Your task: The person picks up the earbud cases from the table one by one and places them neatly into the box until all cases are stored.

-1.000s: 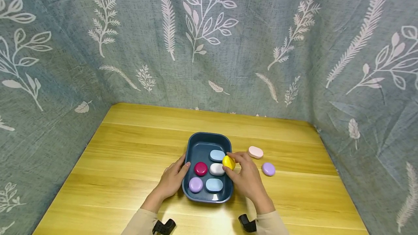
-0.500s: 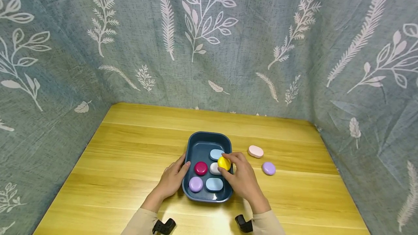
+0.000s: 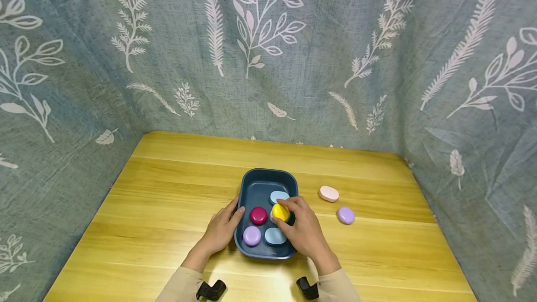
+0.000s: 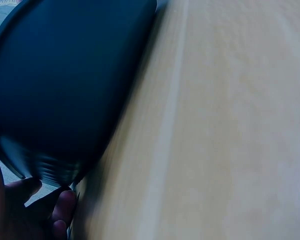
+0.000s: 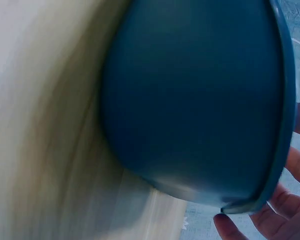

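A deep dark blue tray (image 3: 257,191) stands on the table. My left hand (image 3: 221,228) holds its left side, thumb at the rim and fingers along the outer wall. Over the tray's right half, my right hand (image 3: 305,228) pinches a glossy round yellow piece (image 3: 280,212) between thumb and fingertips. That yellow piece overlaps a white oval piece beneath it, mostly hidden. Also inside are a round dark red piece (image 3: 258,216), a round lilac piece (image 3: 251,236) and two light blue oval pieces, one nearer (image 3: 275,236) and one farther. Both wrist views mainly show the tray's outer wall (image 5: 195,100).
Right of the tray, a pale pink oval piece (image 3: 329,194) and a round lilac piece (image 3: 346,215) lie on the wooden table (image 3: 180,176). A patterned grey-blue cloth (image 3: 310,83) hangs behind the table and along both sides.
My right hand has moved left with the yellow piece, from the tray's right rim to over the white oval piece. My left hand has kept its place on the tray.
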The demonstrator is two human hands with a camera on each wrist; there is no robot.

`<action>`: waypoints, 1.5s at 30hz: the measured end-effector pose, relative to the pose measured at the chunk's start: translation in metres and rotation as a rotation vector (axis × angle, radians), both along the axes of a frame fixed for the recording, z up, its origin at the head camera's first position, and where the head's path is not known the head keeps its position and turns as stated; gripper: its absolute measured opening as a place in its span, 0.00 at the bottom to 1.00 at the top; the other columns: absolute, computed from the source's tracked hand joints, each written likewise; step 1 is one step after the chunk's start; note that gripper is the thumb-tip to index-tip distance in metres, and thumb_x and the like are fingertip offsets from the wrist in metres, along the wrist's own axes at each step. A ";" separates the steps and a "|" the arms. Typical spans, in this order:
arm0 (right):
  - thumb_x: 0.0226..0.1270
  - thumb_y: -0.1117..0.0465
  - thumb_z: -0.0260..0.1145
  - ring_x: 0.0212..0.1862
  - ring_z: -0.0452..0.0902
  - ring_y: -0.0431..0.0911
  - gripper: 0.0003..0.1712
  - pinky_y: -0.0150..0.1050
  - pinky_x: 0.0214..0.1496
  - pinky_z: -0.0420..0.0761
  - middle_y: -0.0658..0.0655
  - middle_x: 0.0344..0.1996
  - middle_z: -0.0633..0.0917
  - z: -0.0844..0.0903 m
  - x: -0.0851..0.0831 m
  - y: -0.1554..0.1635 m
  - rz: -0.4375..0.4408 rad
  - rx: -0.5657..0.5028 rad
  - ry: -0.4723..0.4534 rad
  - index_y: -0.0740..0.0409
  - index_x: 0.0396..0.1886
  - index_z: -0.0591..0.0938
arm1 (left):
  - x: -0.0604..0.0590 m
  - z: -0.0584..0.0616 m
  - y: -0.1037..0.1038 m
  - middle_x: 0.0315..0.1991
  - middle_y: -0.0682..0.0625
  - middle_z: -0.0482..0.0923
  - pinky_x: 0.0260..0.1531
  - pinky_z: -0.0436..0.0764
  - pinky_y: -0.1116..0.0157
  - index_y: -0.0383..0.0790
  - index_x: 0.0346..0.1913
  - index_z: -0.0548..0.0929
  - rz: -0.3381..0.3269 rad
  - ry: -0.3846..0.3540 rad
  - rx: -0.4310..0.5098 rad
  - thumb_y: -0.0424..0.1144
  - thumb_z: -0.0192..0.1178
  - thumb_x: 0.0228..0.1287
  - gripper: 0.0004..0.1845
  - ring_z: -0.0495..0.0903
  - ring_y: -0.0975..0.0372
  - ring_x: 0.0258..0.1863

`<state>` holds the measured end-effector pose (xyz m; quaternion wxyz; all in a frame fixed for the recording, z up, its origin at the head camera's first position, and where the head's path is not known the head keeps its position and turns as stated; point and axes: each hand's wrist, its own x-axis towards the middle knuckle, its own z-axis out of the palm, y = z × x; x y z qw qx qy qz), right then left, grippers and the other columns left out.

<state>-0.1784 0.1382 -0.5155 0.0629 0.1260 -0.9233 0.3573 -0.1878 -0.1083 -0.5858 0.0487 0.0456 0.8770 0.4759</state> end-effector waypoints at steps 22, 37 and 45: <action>0.60 0.54 0.80 0.52 0.83 0.48 0.26 0.50 0.55 0.69 0.53 0.52 0.84 -0.020 0.004 -0.017 0.043 0.066 0.016 0.53 0.58 0.88 | 0.002 0.000 -0.001 0.74 0.43 0.73 0.73 0.59 0.38 0.49 0.81 0.63 0.005 0.001 0.008 0.62 0.43 0.81 0.35 0.70 0.47 0.74; 0.58 0.49 0.81 0.56 0.82 0.52 0.24 0.52 0.56 0.71 0.50 0.54 0.87 -0.024 0.005 -0.023 0.031 0.158 0.042 0.48 0.54 0.89 | 0.003 0.000 0.001 0.74 0.44 0.73 0.72 0.59 0.38 0.49 0.81 0.63 0.002 0.010 0.004 0.61 0.43 0.81 0.34 0.70 0.48 0.73; 0.58 0.46 0.81 0.52 0.79 0.45 0.24 0.47 0.52 0.68 0.45 0.52 0.87 -0.024 0.005 -0.024 0.044 0.213 0.046 0.45 0.54 0.90 | 0.002 0.001 0.000 0.74 0.44 0.73 0.72 0.60 0.39 0.49 0.81 0.63 -0.002 0.003 0.004 0.62 0.43 0.81 0.35 0.70 0.47 0.73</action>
